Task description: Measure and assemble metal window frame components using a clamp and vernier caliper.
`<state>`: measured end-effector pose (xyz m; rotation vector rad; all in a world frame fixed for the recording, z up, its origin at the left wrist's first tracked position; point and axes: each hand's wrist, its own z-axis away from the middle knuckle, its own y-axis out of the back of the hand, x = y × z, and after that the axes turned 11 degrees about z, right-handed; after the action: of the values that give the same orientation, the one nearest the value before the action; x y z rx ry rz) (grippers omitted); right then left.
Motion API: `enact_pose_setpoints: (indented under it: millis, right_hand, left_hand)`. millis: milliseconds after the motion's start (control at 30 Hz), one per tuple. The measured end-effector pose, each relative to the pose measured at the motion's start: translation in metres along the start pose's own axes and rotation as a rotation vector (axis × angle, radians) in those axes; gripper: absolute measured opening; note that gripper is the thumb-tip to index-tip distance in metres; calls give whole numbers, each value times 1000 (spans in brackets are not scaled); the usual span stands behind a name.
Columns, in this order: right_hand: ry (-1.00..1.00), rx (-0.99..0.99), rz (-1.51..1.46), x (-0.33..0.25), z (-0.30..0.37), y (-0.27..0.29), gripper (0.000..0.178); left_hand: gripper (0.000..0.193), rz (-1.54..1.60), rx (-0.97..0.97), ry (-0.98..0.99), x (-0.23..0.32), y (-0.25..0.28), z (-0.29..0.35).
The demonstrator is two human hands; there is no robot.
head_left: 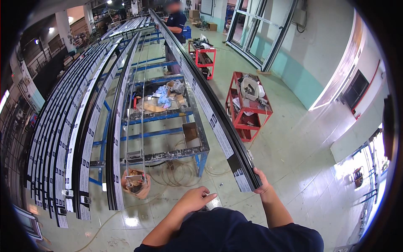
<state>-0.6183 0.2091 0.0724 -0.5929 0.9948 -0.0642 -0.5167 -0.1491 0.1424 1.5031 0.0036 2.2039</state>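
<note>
A long black metal profile (218,122) with a white printed protective film runs from my right side up toward the far end of the room. My right hand (262,181) grips its near end, fingers partly hidden by the profile. Close to my body, my left hand (197,198) is in the air, loosely bent, thumb apart from the fingers and no object visible in it. At the profile's far part stands a co-worker (176,23) in a dark shirt, one arm reaching to it.
Several similar profiles (88,109) lie side by side on blue racks at the left. A blue-framed work table (197,143) holds cloths and scraps. Red tool carts (252,110) stand to the right of the profile. A hose (174,174) coils on the floor beside an open bag (136,185).
</note>
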Motion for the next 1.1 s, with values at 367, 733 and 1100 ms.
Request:
enact_pose_setpoints:
  millis: [367, 733, 1100]
  right_hand:
    - [-44, -10, 47, 10, -27, 5, 61]
    - [131, -78, -11, -31, -50, -7, 95]
    - [165, 145, -18, -87, -171, -79, 99]
  left_hand:
    - [68, -14, 52, -32, -25, 14, -6]
    - [69, 17, 25, -17, -48, 11, -8]
    - [58, 105, 74, 74, -55, 21, 8]
